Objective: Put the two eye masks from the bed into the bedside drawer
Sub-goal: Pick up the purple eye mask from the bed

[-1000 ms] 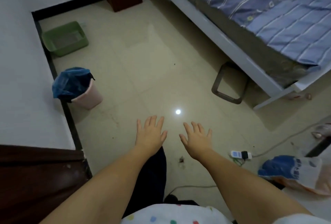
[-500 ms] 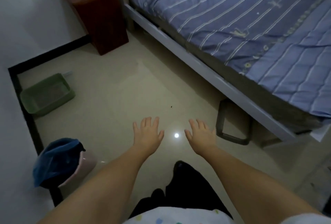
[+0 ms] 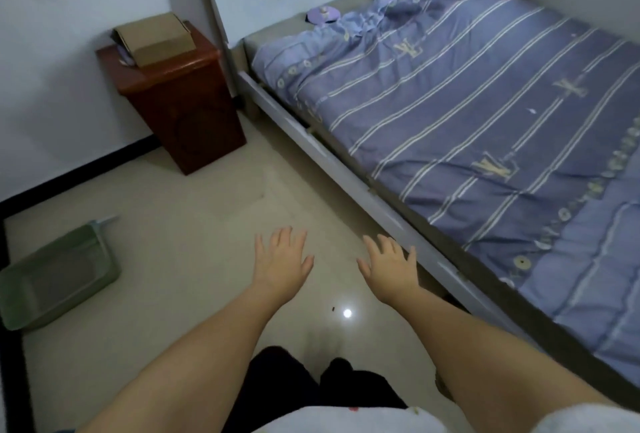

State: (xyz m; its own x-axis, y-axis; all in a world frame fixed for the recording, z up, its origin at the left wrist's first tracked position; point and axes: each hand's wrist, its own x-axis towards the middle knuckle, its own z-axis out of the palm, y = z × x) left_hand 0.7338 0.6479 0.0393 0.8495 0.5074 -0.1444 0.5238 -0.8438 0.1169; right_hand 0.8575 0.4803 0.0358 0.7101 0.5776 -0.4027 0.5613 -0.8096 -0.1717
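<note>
The fingers of the left hand (image 3: 282, 264) are spread wide, palm down, holding nothing; those of the right hand (image 3: 389, 266) are fanned the same way and just as empty. Both hands hover over the pale floor (image 3: 180, 224), the right one near the bed's white side rail (image 3: 346, 172).

Compared with half a second ago, the view has tipped up and forward: the hands sit lower in the picture, and the pink bin with its blue bag has dropped out of sight. The green tray (image 3: 59, 275) now lies at the left edge. The dark red bedside cabinet (image 3: 183, 100), a cardboard box (image 3: 156, 38) on its top, has come closer. More of the bed (image 3: 485, 113) shows, up to its head end, where a small lilac thing (image 3: 323, 15), perhaps one eye mask, lies near the top left corner of the mattress; I cannot tell for sure.
</note>
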